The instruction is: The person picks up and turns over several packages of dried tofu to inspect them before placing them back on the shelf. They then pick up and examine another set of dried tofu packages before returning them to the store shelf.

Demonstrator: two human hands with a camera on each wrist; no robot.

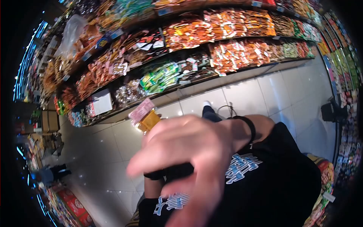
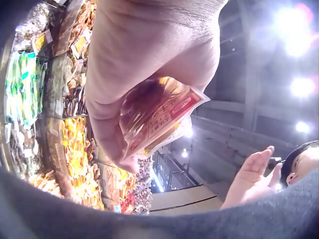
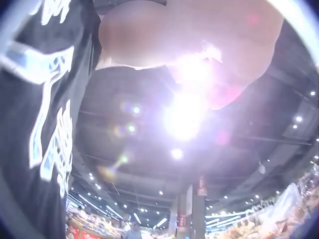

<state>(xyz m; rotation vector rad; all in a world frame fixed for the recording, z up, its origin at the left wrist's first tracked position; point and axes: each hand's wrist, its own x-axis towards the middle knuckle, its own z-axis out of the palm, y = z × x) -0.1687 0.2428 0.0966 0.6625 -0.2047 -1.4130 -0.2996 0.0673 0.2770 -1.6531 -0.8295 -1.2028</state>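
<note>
Snack shop, long shelves (image 1: 185, 81) of packaged food (image 1: 236, 22), price tags (image 1: 256, 4)

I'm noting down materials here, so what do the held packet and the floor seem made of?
The packet looks like glossy, partly clear plastic film, judging by its creases and shine. The floor looks like pale polished tile, perhaps ceramic or stone, with straight joints and reflections.

Black shirt (image 1: 272, 181) with blue-and-white lettering (image 1: 242, 168), green packets (image 1: 160, 77)

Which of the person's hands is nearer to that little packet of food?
The person's left hand: its fingers curl round the packet. The right hand is apart from it, raised near the head.
</note>
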